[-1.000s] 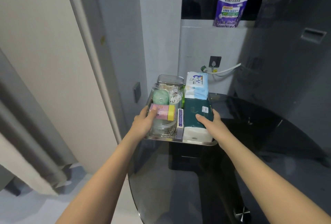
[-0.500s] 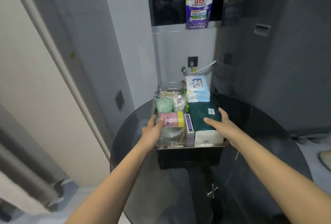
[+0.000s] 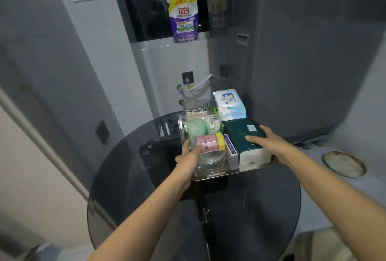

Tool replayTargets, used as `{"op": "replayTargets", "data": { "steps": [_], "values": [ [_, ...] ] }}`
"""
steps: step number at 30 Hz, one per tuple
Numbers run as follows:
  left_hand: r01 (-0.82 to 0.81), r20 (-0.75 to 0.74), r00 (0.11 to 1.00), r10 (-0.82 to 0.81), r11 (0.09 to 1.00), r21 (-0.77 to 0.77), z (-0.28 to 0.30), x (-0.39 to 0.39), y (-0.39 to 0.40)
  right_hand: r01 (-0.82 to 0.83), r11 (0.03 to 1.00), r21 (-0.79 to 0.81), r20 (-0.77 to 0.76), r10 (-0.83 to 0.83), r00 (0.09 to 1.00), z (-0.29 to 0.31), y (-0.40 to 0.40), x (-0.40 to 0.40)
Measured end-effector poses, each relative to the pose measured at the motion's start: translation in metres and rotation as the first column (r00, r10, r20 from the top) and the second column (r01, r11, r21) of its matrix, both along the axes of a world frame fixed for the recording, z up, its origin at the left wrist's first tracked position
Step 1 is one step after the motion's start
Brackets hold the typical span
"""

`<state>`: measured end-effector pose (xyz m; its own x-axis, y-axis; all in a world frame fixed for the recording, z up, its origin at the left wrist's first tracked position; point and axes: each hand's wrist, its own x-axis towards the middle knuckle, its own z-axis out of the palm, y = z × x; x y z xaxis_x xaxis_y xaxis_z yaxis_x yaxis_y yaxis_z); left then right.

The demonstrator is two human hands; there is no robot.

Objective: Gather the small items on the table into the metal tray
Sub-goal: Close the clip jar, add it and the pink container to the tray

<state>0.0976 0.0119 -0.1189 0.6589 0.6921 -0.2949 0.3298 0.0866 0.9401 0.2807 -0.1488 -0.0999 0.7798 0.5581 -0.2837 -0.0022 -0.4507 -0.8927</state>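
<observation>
Now, against the frame one second earlier: the metal tray (image 3: pixel 248 172) has shifted from beside the left wall, at the table's edge, to over the middle of the round dark glass table (image 3: pixel 129 187); whether it is resting on the glass or just above it cannot be told. The detergent pouch (image 3: pixel 183 18) on the window ledge sits further left in view than before. Both hands have kept their places on the tray's two sides throughout.

Hands, 2:
- left hand (image 3: pixel 189 157), clasped on the tray's left rim, thumb laid over the pink box.
- right hand (image 3: pixel 265 140), gripping the tray's right side, thumb pressed on top of the dark green pack.

Tray contents, all inside the rim:
- pink box with yellow end (image 3: pixel 210 142), 1, lying across the top of a clear jar.
- clear glass jar (image 3: pixel 211 162), 1, front left.
- green round-topped container (image 3: pixel 196 130), 1, behind the pink box.
- cotton swab holder (image 3: pixel 215 125), 1, just beside the green container.
- clear lidded box (image 3: pixel 198 107), 1, rear left.
- purple-blue carton (image 3: pixel 231 150), 1, standing between jar and tissue.
- dark green tissue pack (image 3: pixel 243 133), 1, right side.
- white-and-blue wipes packet (image 3: pixel 229 104), 1, rear right, tilted up.

Off the table: round plate (image 3: pixel 344 163), 1, on the grey surface at right.
</observation>
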Motion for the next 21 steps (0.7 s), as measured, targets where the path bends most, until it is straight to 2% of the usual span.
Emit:
{"op": "replayTargets", "data": {
  "steps": [6, 10, 21],
  "values": [
    [0.026, 0.055, 0.998, -0.021, 0.996, -0.088, -0.004, 0.024, -0.013, 0.049, 0.999, 0.011, 0.005, -0.049, 0.999, 0.000, -0.016, 0.019],
    [0.021, 0.074, 0.997, -0.015, 0.996, -0.085, -0.005, 0.039, -0.019, 0.110, 0.993, 0.035, 0.007, -0.110, 0.994, -0.002, -0.023, 0.033],
    [0.005, 0.193, 0.980, 0.041, 0.973, -0.231, -0.008, 0.072, -0.024, 0.122, 0.988, 0.096, 0.089, -0.131, 0.987, -0.003, -0.027, 0.060]
  ]
}}
